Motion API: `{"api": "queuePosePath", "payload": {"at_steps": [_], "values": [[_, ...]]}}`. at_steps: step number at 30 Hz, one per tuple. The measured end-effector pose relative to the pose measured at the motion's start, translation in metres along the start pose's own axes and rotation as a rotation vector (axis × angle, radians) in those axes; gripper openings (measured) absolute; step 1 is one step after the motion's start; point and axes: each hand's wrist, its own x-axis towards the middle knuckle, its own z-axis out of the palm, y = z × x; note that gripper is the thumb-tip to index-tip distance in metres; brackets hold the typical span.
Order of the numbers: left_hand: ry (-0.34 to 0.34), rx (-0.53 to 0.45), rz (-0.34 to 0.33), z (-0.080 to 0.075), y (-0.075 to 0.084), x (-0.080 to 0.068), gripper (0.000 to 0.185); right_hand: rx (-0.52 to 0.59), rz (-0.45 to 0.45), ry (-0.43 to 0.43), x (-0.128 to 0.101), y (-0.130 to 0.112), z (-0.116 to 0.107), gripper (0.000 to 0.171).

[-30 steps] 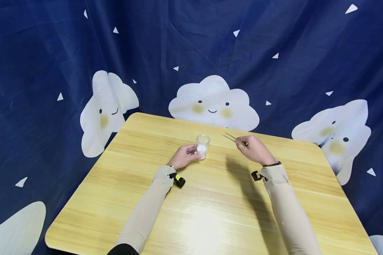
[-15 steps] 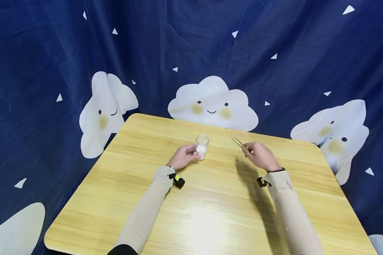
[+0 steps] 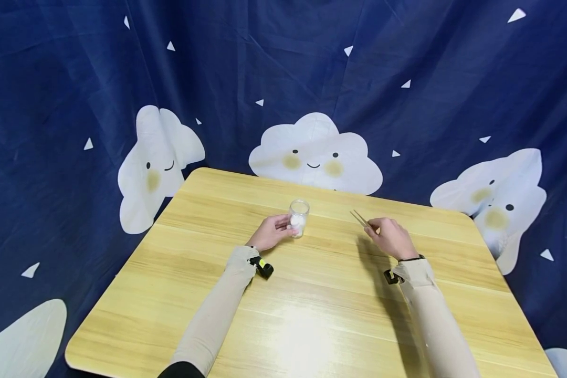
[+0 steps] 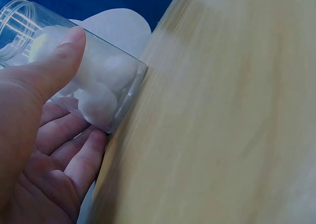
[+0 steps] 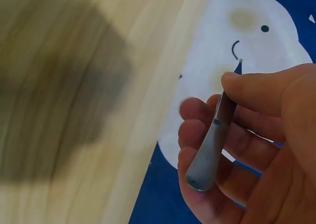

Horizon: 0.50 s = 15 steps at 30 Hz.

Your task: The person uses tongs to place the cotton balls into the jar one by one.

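A small clear glass jar (image 3: 299,217) with white cotton balls (image 4: 101,98) inside stands on the wooden table (image 3: 312,320), lid off. My left hand (image 3: 271,232) grips the jar from its left side, thumb (image 4: 54,68) on the glass wall (image 4: 118,70). To the right of the jar, my right hand (image 3: 391,237) pinches thin metal tweezers (image 3: 360,218), whose tips point up and to the left, away from the jar. In the right wrist view the tweezers (image 5: 212,140) lie between thumb and fingers; nothing shows at their tips.
A dark blue curtain (image 3: 283,79) printed with white smiling clouds hangs behind and around the table. Wrist cameras are strapped to both beige sleeves (image 3: 217,310).
My right hand has drawn the tweezers right and down, away from the jar. The left hand and the jar have stayed in place.
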Motion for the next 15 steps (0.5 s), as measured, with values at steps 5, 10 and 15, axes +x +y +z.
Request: {"api": "queuePosePath", "payload": {"at_steps": [5, 10, 15], "values": [[0.001, -0.001, 0.0, 0.0, 0.0, 0.0, 0.064, -0.01, -0.004, 0.015, -0.003, 0.006, 0.005, 0.017], [0.007, -0.002, 0.003, 0.001, 0.001, -0.001, 0.063, -0.028, 0.019, 0.009, -0.006, 0.01, 0.011, 0.02], [0.01, -0.003, -0.002, 0.001, 0.002, -0.001, 0.063, -0.027, 0.048, -0.038, -0.009, 0.015, 0.016, 0.014]]}}
